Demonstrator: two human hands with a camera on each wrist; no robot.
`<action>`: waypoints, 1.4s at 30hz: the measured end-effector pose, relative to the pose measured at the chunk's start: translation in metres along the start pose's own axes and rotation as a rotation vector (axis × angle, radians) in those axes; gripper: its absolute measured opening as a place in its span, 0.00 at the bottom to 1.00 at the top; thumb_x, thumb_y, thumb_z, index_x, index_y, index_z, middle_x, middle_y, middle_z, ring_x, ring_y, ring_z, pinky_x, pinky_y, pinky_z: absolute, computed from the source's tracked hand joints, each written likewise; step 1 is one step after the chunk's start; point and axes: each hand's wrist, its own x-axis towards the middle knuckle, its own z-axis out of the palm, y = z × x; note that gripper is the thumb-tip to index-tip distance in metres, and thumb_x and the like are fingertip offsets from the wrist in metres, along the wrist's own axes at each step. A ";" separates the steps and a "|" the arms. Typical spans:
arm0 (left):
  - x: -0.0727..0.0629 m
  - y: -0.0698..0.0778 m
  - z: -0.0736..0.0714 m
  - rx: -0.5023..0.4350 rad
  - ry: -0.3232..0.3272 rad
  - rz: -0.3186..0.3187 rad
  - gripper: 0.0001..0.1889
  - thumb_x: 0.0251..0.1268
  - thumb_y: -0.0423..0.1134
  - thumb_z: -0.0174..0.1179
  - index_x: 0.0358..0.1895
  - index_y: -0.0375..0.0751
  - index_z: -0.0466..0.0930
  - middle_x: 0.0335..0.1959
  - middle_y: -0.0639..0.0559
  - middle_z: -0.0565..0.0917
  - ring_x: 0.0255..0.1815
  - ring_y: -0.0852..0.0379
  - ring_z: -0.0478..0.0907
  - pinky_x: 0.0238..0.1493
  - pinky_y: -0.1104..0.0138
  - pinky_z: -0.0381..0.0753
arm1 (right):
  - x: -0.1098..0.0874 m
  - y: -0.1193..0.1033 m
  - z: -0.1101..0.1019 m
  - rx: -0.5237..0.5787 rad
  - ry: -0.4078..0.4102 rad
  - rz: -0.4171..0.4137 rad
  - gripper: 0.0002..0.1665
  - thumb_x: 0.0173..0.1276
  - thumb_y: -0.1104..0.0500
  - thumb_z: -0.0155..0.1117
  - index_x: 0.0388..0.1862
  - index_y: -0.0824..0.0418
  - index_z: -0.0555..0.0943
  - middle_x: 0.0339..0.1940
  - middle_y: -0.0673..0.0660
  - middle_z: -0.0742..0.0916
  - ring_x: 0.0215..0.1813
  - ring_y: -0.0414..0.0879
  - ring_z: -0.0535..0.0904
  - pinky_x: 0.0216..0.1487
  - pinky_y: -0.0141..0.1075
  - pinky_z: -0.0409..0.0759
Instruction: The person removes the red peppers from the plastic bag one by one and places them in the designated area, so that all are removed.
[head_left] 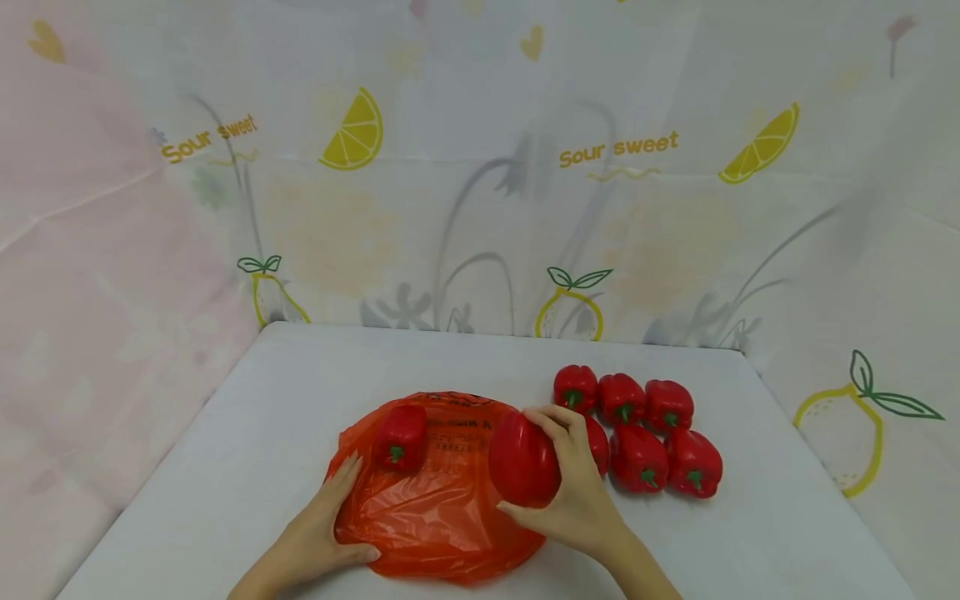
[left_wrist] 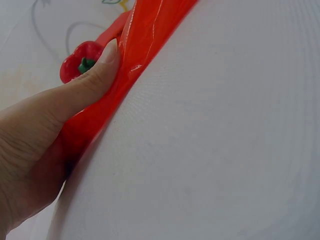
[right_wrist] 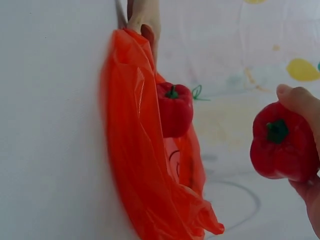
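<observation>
A red bell pepper [right_wrist: 280,142] with a green stem is held in my right hand [head_left: 570,492], thumb on one side and fingers on the other. In the head view it is over the right part of an orange-red plastic bag [head_left: 442,533]. Another red bell pepper [head_left: 401,437] sits at the left part of the bag, its stem toward me. My left hand [head_left: 318,533] holds the bag's left edge; in the left wrist view its thumb [left_wrist: 92,82] lies along the plastic, and the other fingers are mostly hidden.
To the right of the bag, several more red bell peppers [head_left: 637,458] stand close together in two rows, one partly behind my right hand. The white table [head_left: 225,467] is backed by a hanging cloth [head_left: 450,225] printed with lemons.
</observation>
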 end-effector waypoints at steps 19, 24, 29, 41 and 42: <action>0.000 0.003 -0.002 0.023 0.022 0.018 0.64 0.41 0.66 0.71 0.76 0.33 0.47 0.76 0.34 0.50 0.72 0.30 0.49 0.61 0.35 0.60 | -0.031 0.009 -0.025 -0.073 -0.005 0.035 0.60 0.33 0.54 0.88 0.68 0.56 0.66 0.63 0.54 0.68 0.62 0.47 0.66 0.42 0.46 0.84; 0.001 0.001 0.000 0.022 0.018 0.016 0.64 0.41 0.66 0.71 0.76 0.33 0.47 0.76 0.35 0.49 0.73 0.31 0.49 0.61 0.34 0.59 | -0.038 0.014 -0.028 -0.083 -0.031 0.087 0.59 0.34 0.54 0.87 0.67 0.58 0.66 0.63 0.52 0.68 0.62 0.47 0.66 0.41 0.46 0.84; 0.002 -0.001 0.001 0.025 0.007 0.001 0.64 0.41 0.67 0.70 0.76 0.34 0.46 0.76 0.36 0.49 0.73 0.31 0.49 0.61 0.35 0.59 | -0.048 0.021 -0.032 -0.111 -0.046 0.175 0.60 0.31 0.54 0.88 0.66 0.56 0.67 0.62 0.48 0.67 0.61 0.48 0.66 0.40 0.47 0.84; 0.002 0.000 -0.001 0.042 0.005 0.007 0.64 0.41 0.67 0.70 0.75 0.33 0.48 0.76 0.35 0.51 0.73 0.31 0.51 0.60 0.35 0.62 | -0.067 0.031 -0.044 -0.185 -0.134 0.447 0.57 0.32 0.48 0.87 0.63 0.53 0.67 0.59 0.51 0.69 0.58 0.54 0.69 0.38 0.48 0.85; 0.002 0.000 -0.001 0.042 0.003 0.001 0.64 0.41 0.67 0.70 0.76 0.33 0.48 0.76 0.35 0.51 0.73 0.31 0.50 0.60 0.35 0.62 | -0.068 0.031 -0.046 -0.191 -0.144 0.469 0.56 0.32 0.48 0.86 0.63 0.53 0.67 0.59 0.51 0.69 0.58 0.54 0.69 0.38 0.48 0.85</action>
